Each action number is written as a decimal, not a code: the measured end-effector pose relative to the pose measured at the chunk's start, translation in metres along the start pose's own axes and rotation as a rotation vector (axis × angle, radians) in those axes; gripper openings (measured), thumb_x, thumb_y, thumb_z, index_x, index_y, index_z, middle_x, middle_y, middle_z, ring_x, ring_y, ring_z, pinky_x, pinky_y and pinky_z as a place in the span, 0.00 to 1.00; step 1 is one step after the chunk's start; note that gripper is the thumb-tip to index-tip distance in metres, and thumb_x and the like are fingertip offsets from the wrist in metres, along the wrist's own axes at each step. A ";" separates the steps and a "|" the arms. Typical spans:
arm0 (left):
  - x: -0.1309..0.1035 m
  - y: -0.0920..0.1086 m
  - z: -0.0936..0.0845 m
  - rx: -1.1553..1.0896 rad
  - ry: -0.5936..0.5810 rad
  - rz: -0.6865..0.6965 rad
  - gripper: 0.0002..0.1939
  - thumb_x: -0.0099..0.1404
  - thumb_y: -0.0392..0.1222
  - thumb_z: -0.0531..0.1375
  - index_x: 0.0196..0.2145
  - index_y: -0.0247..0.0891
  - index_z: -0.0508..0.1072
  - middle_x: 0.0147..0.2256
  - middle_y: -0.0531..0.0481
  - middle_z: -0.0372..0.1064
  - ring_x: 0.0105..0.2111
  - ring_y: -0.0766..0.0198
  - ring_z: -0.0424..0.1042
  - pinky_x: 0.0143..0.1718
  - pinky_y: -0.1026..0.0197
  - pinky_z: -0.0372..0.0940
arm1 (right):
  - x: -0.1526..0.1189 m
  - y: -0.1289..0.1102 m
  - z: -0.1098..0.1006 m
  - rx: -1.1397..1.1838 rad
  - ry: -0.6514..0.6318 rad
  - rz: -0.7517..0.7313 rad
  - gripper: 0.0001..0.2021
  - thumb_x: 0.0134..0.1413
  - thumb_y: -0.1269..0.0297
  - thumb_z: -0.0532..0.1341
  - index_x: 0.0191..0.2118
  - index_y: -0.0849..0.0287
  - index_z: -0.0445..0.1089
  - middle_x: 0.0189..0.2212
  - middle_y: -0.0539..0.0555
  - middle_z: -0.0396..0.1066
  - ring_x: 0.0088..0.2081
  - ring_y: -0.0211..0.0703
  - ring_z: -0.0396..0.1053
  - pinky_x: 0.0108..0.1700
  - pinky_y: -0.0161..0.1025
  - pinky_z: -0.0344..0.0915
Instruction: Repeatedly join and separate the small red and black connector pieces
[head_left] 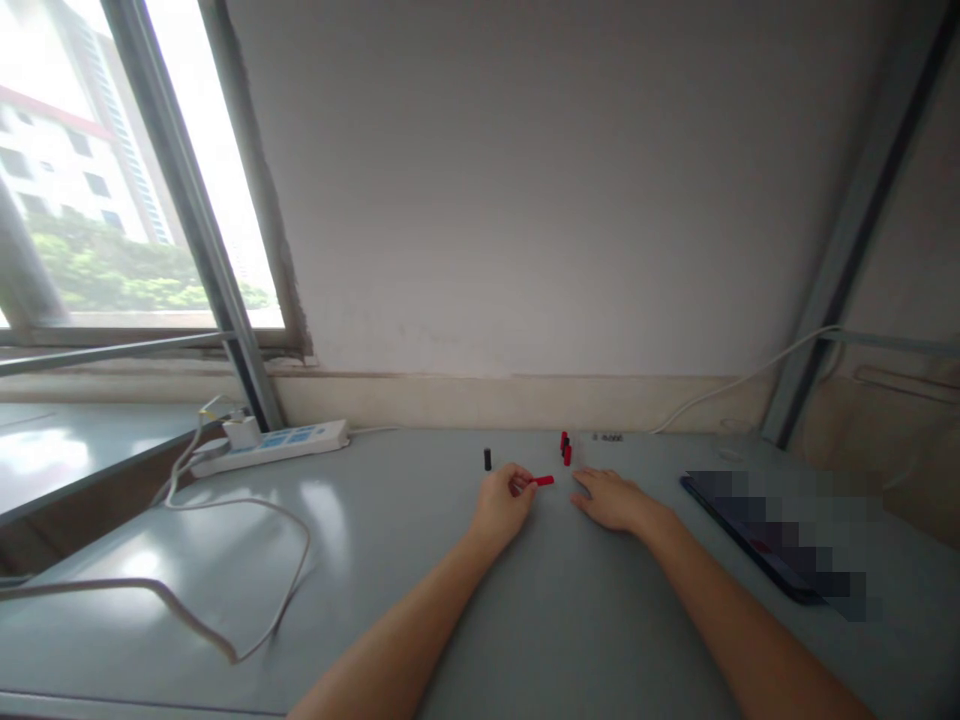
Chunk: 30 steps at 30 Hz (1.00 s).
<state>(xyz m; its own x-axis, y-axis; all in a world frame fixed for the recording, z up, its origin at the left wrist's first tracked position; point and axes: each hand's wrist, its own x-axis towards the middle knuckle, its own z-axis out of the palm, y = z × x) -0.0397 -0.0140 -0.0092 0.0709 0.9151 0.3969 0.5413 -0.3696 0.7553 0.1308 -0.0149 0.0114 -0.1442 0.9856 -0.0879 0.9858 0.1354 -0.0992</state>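
Now the left hand (501,505) is pinching a red piece (543,481) in its fingers, and the right hand (611,498) is lying flat, fingers together, on the worktop (570,620).

Both bare forearms reach forward from the bottom edge, converging toward the middle. The left hand (501,505) is curled, its fingers and thumb pinched together at the tips in a light grip. The right hand (611,498) lies flat, palm down, fingers extended and pointing left.
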 end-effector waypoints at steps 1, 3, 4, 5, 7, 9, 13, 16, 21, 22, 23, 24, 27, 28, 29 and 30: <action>0.001 -0.001 0.000 -0.010 0.008 -0.008 0.04 0.52 0.34 0.56 0.26 0.33 0.70 0.24 0.50 0.68 0.24 0.69 0.64 0.28 0.65 0.58 | -0.002 -0.002 -0.002 -0.003 0.000 -0.009 0.24 0.52 0.59 0.50 0.55 0.59 0.56 0.56 0.59 0.54 0.55 0.54 0.53 0.52 0.50 0.53; 0.002 -0.004 0.001 -0.033 0.023 -0.034 0.04 0.52 0.34 0.56 0.26 0.33 0.70 0.24 0.50 0.68 0.23 0.69 0.63 0.27 0.66 0.58 | -0.006 -0.006 -0.007 0.004 0.014 -0.037 0.20 0.50 0.60 0.53 0.50 0.59 0.63 0.52 0.59 0.61 0.52 0.53 0.58 0.49 0.46 0.56; 0.003 -0.005 0.001 -0.045 0.029 -0.050 0.04 0.52 0.34 0.56 0.26 0.33 0.70 0.24 0.50 0.68 0.23 0.69 0.63 0.27 0.66 0.58 | -0.007 -0.007 -0.009 0.015 0.031 -0.057 0.18 0.49 0.60 0.54 0.46 0.59 0.66 0.49 0.60 0.64 0.49 0.52 0.61 0.47 0.44 0.57; 0.004 -0.006 0.001 -0.059 0.033 -0.066 0.04 0.52 0.34 0.56 0.26 0.33 0.69 0.23 0.50 0.68 0.23 0.69 0.63 0.27 0.66 0.58 | -0.008 -0.009 -0.011 0.030 0.052 -0.084 0.15 0.49 0.61 0.55 0.43 0.59 0.68 0.45 0.60 0.67 0.46 0.50 0.64 0.44 0.42 0.59; 0.006 -0.008 0.001 -0.086 0.041 -0.098 0.03 0.52 0.34 0.56 0.26 0.32 0.69 0.23 0.50 0.67 0.23 0.69 0.63 0.26 0.66 0.57 | -0.007 -0.011 -0.014 0.067 0.114 -0.148 0.09 0.48 0.65 0.55 0.35 0.59 0.70 0.39 0.58 0.70 0.40 0.47 0.67 0.37 0.37 0.60; 0.007 -0.009 0.000 -0.116 0.045 -0.128 0.03 0.52 0.34 0.56 0.26 0.32 0.69 0.23 0.50 0.67 0.22 0.69 0.63 0.26 0.66 0.57 | -0.005 -0.012 -0.015 0.110 0.202 -0.202 0.07 0.48 0.69 0.54 0.32 0.60 0.68 0.33 0.57 0.71 0.34 0.43 0.67 0.32 0.35 0.58; 0.008 -0.009 0.000 -0.175 0.053 -0.167 0.03 0.51 0.34 0.57 0.25 0.32 0.69 0.22 0.51 0.66 0.22 0.70 0.63 0.26 0.67 0.58 | 0.000 -0.011 -0.015 0.235 0.386 -0.231 0.06 0.50 0.71 0.51 0.33 0.60 0.64 0.29 0.54 0.69 0.29 0.38 0.64 0.30 0.33 0.55; 0.007 -0.008 0.000 -0.203 0.054 -0.180 0.02 0.51 0.33 0.57 0.25 0.32 0.69 0.21 0.52 0.66 0.23 0.70 0.64 0.26 0.67 0.58 | 0.003 -0.010 -0.014 0.342 0.457 -0.251 0.06 0.52 0.69 0.50 0.33 0.60 0.63 0.28 0.53 0.68 0.29 0.37 0.64 0.30 0.32 0.55; 0.008 -0.006 -0.001 -0.238 0.052 -0.212 0.02 0.51 0.33 0.57 0.25 0.32 0.70 0.21 0.52 0.65 0.22 0.70 0.63 0.26 0.67 0.58 | 0.008 -0.010 -0.013 0.495 0.516 -0.279 0.06 0.51 0.67 0.49 0.30 0.59 0.62 0.26 0.52 0.68 0.28 0.37 0.64 0.31 0.33 0.57; 0.008 -0.006 -0.001 -0.252 0.051 -0.217 0.02 0.51 0.33 0.57 0.25 0.32 0.70 0.21 0.52 0.66 0.22 0.70 0.63 0.26 0.67 0.58 | 0.009 -0.009 -0.012 0.526 0.521 -0.274 0.06 0.51 0.66 0.49 0.30 0.59 0.62 0.26 0.52 0.68 0.28 0.37 0.64 0.31 0.33 0.58; 0.008 -0.005 -0.001 -0.269 0.050 -0.222 0.02 0.51 0.33 0.57 0.25 0.32 0.70 0.21 0.52 0.66 0.21 0.71 0.63 0.25 0.68 0.58 | 0.010 -0.008 -0.012 0.558 0.518 -0.266 0.06 0.51 0.65 0.49 0.30 0.59 0.61 0.25 0.52 0.68 0.27 0.37 0.64 0.30 0.33 0.59; 0.008 -0.005 -0.001 -0.290 0.050 -0.229 0.02 0.51 0.33 0.58 0.25 0.32 0.70 0.21 0.52 0.66 0.21 0.71 0.63 0.25 0.68 0.58 | 0.012 -0.008 -0.012 0.594 0.509 -0.253 0.07 0.52 0.65 0.49 0.29 0.59 0.61 0.24 0.52 0.67 0.26 0.36 0.64 0.29 0.33 0.59; 0.008 -0.001 -0.003 -0.362 0.048 -0.269 0.02 0.51 0.33 0.58 0.25 0.33 0.70 0.21 0.51 0.67 0.20 0.72 0.63 0.24 0.68 0.58 | 0.016 -0.005 -0.011 0.730 0.454 -0.198 0.07 0.52 0.65 0.47 0.31 0.59 0.60 0.22 0.51 0.66 0.22 0.35 0.63 0.25 0.33 0.60; 0.007 0.000 -0.004 -0.391 0.043 -0.280 0.02 0.51 0.34 0.58 0.25 0.32 0.70 0.21 0.51 0.68 0.20 0.72 0.62 0.24 0.68 0.58 | 0.017 -0.004 -0.011 0.780 0.431 -0.182 0.07 0.51 0.64 0.47 0.31 0.59 0.60 0.22 0.50 0.66 0.21 0.34 0.62 0.24 0.33 0.60; 0.007 0.001 -0.004 -0.422 0.035 -0.287 0.02 0.51 0.34 0.58 0.25 0.32 0.70 0.21 0.51 0.68 0.20 0.72 0.62 0.24 0.68 0.58 | 0.017 -0.003 -0.010 0.829 0.403 -0.173 0.07 0.51 0.64 0.48 0.31 0.59 0.59 0.22 0.50 0.66 0.20 0.34 0.62 0.24 0.33 0.61; 0.006 0.003 -0.005 -0.454 0.021 -0.290 0.02 0.51 0.35 0.59 0.25 0.32 0.70 0.21 0.51 0.68 0.20 0.72 0.62 0.24 0.68 0.58 | 0.017 -0.003 -0.010 0.874 0.367 -0.171 0.07 0.51 0.63 0.48 0.30 0.59 0.59 0.21 0.50 0.66 0.20 0.34 0.62 0.24 0.33 0.61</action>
<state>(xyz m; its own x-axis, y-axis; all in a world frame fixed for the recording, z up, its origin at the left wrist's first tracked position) -0.0419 -0.0105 -0.0020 -0.0469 0.9883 0.1452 0.1195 -0.1387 0.9831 0.1258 0.0023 0.0200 -0.0978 0.9497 0.2974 0.5201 0.3035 -0.7984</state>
